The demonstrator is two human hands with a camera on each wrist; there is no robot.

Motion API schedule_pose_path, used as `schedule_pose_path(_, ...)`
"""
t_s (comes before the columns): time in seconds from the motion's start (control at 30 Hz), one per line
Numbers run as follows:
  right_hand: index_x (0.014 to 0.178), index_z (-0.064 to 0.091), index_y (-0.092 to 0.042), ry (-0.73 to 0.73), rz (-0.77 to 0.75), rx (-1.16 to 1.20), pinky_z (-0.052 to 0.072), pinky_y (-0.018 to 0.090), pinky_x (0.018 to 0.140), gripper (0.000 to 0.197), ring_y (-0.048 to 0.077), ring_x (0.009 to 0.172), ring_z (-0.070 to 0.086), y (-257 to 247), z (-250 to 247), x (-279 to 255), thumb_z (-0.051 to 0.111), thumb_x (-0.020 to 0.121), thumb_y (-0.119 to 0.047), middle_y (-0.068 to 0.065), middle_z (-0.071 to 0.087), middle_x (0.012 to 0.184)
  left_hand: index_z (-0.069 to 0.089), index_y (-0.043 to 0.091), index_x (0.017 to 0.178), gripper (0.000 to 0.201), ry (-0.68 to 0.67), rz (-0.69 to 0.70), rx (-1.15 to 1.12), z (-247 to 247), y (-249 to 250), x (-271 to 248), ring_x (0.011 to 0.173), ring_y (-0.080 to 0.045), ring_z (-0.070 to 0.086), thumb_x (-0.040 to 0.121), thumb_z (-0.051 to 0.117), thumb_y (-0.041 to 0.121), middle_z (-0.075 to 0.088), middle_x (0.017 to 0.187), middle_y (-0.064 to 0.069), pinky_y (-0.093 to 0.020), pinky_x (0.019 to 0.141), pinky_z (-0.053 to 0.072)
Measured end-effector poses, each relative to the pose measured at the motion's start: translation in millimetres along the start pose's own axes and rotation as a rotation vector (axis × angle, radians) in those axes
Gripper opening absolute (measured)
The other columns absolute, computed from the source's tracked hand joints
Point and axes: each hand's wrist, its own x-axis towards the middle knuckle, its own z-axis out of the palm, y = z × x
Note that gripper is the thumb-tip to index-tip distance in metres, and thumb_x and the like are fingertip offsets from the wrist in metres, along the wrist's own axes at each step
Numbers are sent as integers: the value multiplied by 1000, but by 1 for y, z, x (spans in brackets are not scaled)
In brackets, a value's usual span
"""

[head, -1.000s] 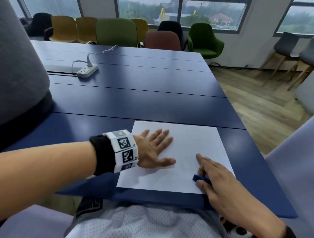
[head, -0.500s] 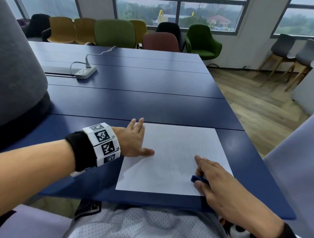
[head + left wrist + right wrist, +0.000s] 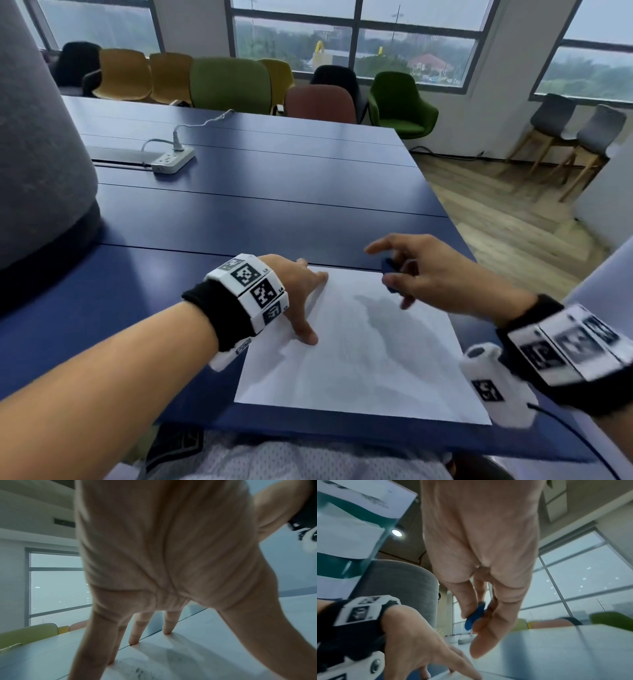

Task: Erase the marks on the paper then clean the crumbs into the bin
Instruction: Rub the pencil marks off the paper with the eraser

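Note:
A white sheet of paper lies on the blue table near its front edge, with faint grey marks across it. My left hand presses the sheet's far left corner with straight, spread fingers; dark specks lie on the paper beneath it. My right hand hovers above the paper's far edge and pinches a small blue eraser between thumb and fingers. In the right wrist view the blue eraser shows in that pinch, above the left hand. No bin is visible.
A white power strip with a cable lies at the table's far left. A grey padded chair back stands close at the left. Coloured chairs line the far side. The table's right edge drops to a wooden floor.
My right hand has lifted off the paper's near right corner and moved up to its far edge with the eraser. My left hand slid to the paper's far left corner.

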Motion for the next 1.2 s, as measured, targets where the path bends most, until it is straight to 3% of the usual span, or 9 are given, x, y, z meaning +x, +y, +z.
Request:
schedule_pose_path(0.1,96,65,2,16,50,184,61,43,72,11,25,66,67,6,7,35,63,86,3,16,67,74,14,39,152,122,37,8,-17,3,-3,2,133,-30,42,54,75,78,30,153,-4,-39,83,42)
schedule_pose_path(0.2,85,64,10,21,68,213,62,40,71,15,27,68,70,15,23,62,73,81,-1,19,72,76,20,39,149,119,67,24,-50,6,-6,3,128,-28,42,52,76,78,39,141,0,-41,84,45)
schedule_pose_path(0.33,83,65,4,0,31,83,59,32,62,17,23,61,68,25,43,86,78,77,-6,17,73,75,21,41,148,115,98,38,-63,9,-8,2,130,-28,39,53,75,78,37,145,1,-43,95,45)
schedule_pose_path(0.43,87,71,-9,-57,-47,-148,47,14,58,13,0,57,59,28,51,95,77,77,-14,0,68,69,19,41,149,116,106,49,-57,10,-8,2,134,-30,36,54,75,77,32,152,1,-44,98,43)
schedule_pose_path(0.53,85,73,-10,-74,-85,-219,39,4,51,6,-11,51,55,28,49,101,74,81,-14,-13,61,60,11,39,153,126,89,58,-43,11,-7,2,142,-34,25,51,76,78,16,162,3,-45,105,38)
schedule_pose_path(0.8,79,70,-17,-215,-104,-300,48,20,59,8,-2,53,56,26,44,94,77,78,-21,-6,64,67,9,32,155,129,73,65,-12,11,-5,-1,143,-36,23,53,75,78,6,164,6,-47,109,37)
schedule_pose_path(0.97,83,68,-13,-100,-112,-336,43,19,58,9,11,68,58,25,48,103,74,81,-20,-6,60,71,8,32,155,128,83,78,-15,10,-4,-2,142,-36,25,55,75,77,6,163,12,-45,106,39)
schedule_pose_path(1.13,78,67,-18,-309,-127,-318,44,17,56,7,2,58,54,22,47,90,73,80,-21,-10,60,66,12,32,154,126,91,89,-30,10,-5,-2,139,-35,29,54,76,77,5,163,16,-42,104,40)
schedule_pose_path(1.2,80,66,-19,-263,-99,-339,43,20,58,8,4,61,54,23,44,94,73,82,-22,-10,58,68,11,31,155,128,82,91,-27,10,-5,-3,140,-35,27,55,76,76,5,163,16,-42,106,39)
